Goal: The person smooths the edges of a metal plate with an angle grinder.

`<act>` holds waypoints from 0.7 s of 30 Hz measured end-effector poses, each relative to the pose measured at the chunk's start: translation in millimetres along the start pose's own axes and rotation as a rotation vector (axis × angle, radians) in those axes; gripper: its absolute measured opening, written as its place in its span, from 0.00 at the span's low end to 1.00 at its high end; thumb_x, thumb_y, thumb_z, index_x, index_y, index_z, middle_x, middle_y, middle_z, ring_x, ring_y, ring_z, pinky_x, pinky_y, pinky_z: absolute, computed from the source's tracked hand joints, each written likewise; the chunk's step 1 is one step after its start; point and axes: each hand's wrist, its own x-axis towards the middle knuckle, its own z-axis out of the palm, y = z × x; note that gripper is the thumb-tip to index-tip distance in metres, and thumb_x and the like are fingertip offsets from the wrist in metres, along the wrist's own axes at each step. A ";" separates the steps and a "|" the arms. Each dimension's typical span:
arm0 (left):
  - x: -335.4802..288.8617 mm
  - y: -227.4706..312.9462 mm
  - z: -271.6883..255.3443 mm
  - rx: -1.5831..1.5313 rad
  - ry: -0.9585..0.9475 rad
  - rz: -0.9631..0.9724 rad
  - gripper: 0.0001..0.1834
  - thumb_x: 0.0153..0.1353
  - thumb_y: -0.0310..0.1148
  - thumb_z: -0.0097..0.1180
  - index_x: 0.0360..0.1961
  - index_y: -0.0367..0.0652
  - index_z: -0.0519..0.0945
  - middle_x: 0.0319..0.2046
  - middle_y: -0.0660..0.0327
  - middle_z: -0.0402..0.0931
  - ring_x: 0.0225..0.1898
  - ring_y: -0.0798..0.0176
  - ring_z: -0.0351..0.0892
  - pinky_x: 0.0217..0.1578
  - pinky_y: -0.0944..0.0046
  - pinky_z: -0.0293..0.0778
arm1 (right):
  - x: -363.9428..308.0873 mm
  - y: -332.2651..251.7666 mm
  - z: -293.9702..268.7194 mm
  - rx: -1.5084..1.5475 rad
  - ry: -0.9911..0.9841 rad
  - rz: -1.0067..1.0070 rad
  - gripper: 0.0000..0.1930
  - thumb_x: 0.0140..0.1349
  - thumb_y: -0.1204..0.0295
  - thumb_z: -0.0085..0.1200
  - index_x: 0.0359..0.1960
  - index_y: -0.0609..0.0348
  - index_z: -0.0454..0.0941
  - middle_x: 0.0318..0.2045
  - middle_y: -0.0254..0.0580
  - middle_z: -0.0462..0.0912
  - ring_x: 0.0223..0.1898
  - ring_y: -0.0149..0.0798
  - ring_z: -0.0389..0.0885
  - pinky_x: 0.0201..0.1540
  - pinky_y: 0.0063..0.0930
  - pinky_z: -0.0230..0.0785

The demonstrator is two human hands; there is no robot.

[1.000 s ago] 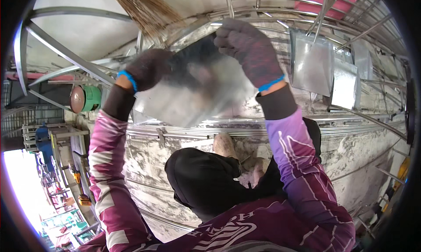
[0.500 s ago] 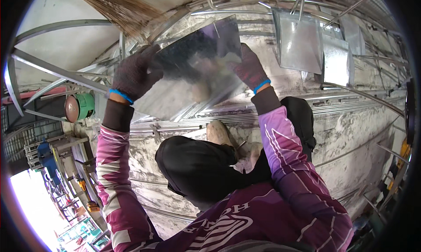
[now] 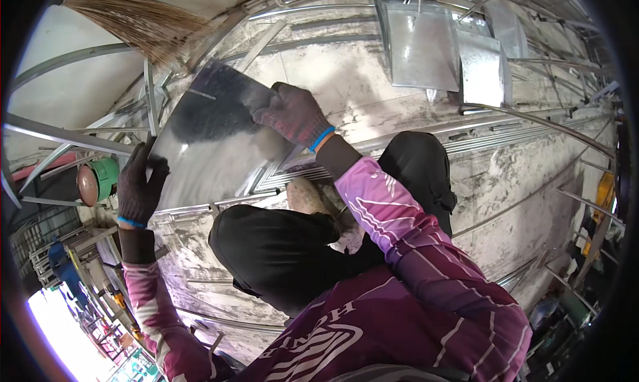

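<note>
A shiny, mirror-like metal sheet [image 3: 216, 126] is held tilted in front of me, above my bent legs. My left hand [image 3: 142, 186], in a dark knitted glove, grips its left edge, with the thumb on the near face and the other fingers toward the edge. On the upper right edge, my right hand [image 3: 296, 114] is closed in a matching glove, its thumb and fingertips on the sheet. The sheet reflects dark and pale patches and hides part of the floor behind it.
Long metal strips [image 3: 459, 144] lie across the stained floor beyond my feet. Other grey metal sheets [image 3: 426, 49] are at the upper right. A straw broom [image 3: 136, 22], metal frame bars [image 3: 66, 137] and a green round-ended object [image 3: 98, 181] are at the left.
Both hands and the sheet have moved left, and the sheet has turned counterclockwise. My left hand has come lower along the left edge. The view has shifted slightly.
</note>
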 end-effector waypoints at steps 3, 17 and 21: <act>-20.5 -6.3 4.4 -0.164 0.005 -0.114 0.32 0.57 0.21 0.58 0.65 0.43 0.73 0.34 0.56 0.83 0.35 0.61 0.84 0.44 0.61 0.79 | -6.3 6.0 10.3 0.000 0.035 -0.063 0.21 0.50 0.58 0.71 0.35 0.63 0.79 0.30 0.52 0.84 0.33 0.47 0.84 0.39 0.35 0.74; -116.1 27.5 -157.2 -0.427 0.331 -0.190 0.20 0.66 0.37 0.57 0.57 0.45 0.79 0.49 0.52 0.82 0.46 0.46 0.84 0.46 0.54 0.80 | -35.3 -266.7 4.7 -0.228 -0.056 -0.292 0.11 0.56 0.70 0.65 0.33 0.65 0.77 0.28 0.46 0.82 0.33 0.39 0.81 0.39 0.35 0.73; -177.3 66.1 -231.8 -0.348 0.380 -0.336 0.22 0.65 0.38 0.57 0.60 0.46 0.77 0.59 0.49 0.75 0.54 0.44 0.80 0.53 0.52 0.77 | -70.7 -375.2 1.2 -0.400 -0.184 -0.475 0.17 0.55 0.63 0.70 0.32 0.63 0.77 0.29 0.46 0.82 0.34 0.42 0.81 0.41 0.34 0.71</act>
